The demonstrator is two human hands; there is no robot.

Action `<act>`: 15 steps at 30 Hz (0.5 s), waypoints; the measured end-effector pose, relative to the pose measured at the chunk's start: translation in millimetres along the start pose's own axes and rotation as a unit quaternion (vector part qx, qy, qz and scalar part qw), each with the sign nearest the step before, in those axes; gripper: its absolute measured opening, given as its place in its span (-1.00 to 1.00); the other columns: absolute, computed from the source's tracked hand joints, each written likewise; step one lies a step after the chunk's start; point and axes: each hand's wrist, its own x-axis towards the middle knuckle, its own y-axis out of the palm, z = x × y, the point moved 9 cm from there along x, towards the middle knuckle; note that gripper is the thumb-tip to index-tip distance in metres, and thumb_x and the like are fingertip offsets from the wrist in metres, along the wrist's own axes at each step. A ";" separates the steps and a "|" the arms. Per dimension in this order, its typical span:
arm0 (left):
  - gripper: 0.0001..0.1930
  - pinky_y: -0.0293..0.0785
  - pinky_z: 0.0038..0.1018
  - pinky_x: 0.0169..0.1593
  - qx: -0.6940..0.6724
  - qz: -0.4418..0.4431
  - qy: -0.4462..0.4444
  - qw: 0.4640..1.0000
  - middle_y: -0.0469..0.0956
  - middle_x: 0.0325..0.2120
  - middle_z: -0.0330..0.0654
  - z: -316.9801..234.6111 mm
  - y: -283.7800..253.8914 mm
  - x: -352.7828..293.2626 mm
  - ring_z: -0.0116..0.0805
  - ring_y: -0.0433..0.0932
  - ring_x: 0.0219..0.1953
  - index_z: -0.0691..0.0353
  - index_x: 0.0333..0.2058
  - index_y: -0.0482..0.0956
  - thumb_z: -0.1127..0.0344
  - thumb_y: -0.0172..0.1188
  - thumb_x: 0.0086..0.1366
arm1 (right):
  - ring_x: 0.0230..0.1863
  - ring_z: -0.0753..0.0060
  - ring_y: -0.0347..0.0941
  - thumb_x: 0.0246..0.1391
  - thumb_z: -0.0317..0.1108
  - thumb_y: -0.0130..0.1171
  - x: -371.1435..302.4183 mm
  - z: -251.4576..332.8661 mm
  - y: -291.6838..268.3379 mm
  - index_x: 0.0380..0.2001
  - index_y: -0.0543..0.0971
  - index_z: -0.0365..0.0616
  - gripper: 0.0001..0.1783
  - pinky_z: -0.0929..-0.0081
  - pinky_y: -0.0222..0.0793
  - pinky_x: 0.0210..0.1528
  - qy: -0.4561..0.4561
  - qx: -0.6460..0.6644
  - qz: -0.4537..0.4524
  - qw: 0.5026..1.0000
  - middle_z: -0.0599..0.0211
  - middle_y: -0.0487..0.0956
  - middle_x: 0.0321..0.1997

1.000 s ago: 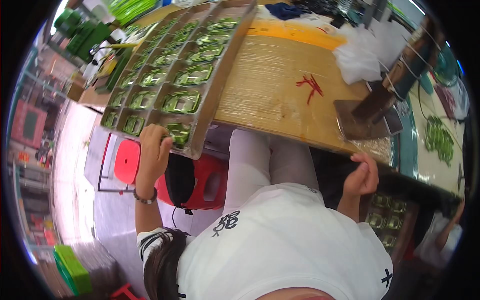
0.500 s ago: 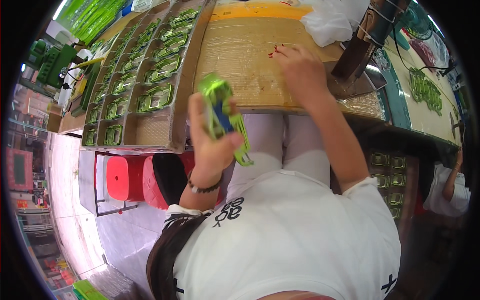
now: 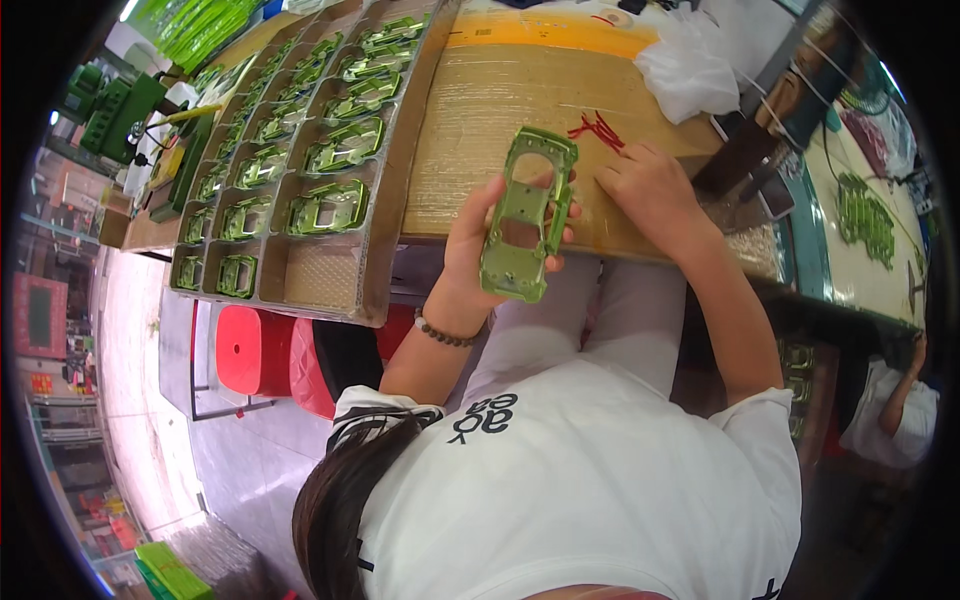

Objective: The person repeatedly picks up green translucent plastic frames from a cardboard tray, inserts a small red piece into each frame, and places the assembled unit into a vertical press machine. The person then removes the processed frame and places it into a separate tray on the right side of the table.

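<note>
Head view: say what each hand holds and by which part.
The left hand holds a green car shell by its long sides, near the middle. The right hand is at some red strips; whether it grips anything cannot be told.

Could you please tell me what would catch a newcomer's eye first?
A newcomer would likely notice the green car-shaped shell in the left hand, mid-picture. Next come the divided tray at left, holding similar green shells, and the bright red strips by the right hand.
</note>
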 end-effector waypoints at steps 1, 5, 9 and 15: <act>-0.34 0.48 -0.42 -0.33 0.034 -0.011 0.010 0.999 0.38 -0.16 0.06 -2.5 -2.9 0.4 -0.26 0.46 -0.25 0.30 0.13 0.11 -0.09 -0.12 0.22 | -0.28 0.30 0.38 -0.24 -0.45 0.00 0.1 -0.8 -4.5 -0.49 0.52 -0.16 -0.83 0.42 0.32 -0.19 -0.011 0.007 -0.011 1.000 0.30 0.46 -0.50; -0.36 0.49 -0.49 -0.33 0.166 -0.058 0.056 0.983 0.39 -0.16 0.06 -15.4 -10.3 3.4 -0.31 0.47 -0.26 0.30 0.14 0.09 -0.01 -0.06 0.22 | -0.30 0.30 0.37 -0.23 -0.46 -0.01 4.9 -2.6 -6.7 -0.46 0.51 -0.17 -0.83 0.44 0.33 -0.22 -0.009 0.047 0.013 0.999 0.31 0.44 -0.47; -0.39 0.47 -0.52 -0.29 0.263 -0.082 0.096 0.956 0.41 -0.17 -0.01 -23.7 -7.6 8.2 -0.41 0.45 -0.26 0.32 0.14 0.09 0.21 0.06 0.18 | -0.31 0.28 0.36 -0.23 -0.48 0.02 3.8 -6.7 -7.3 -0.43 0.50 -0.17 -0.82 0.44 0.34 -0.23 0.015 0.080 0.011 0.997 0.29 0.43 -0.39; -0.32 0.29 -0.53 -0.07 0.456 -0.088 0.123 0.877 0.37 -0.10 -0.10 -27.7 -1.0 12.3 -0.45 0.36 -0.14 0.35 0.13 0.10 0.35 0.20 0.06 | -0.33 0.25 0.41 -0.26 -0.57 0.12 -7.1 -20.4 -33.0 -0.42 0.47 -0.22 -0.80 0.43 0.38 -0.30 0.114 0.144 -0.054 0.982 0.27 0.45 -0.36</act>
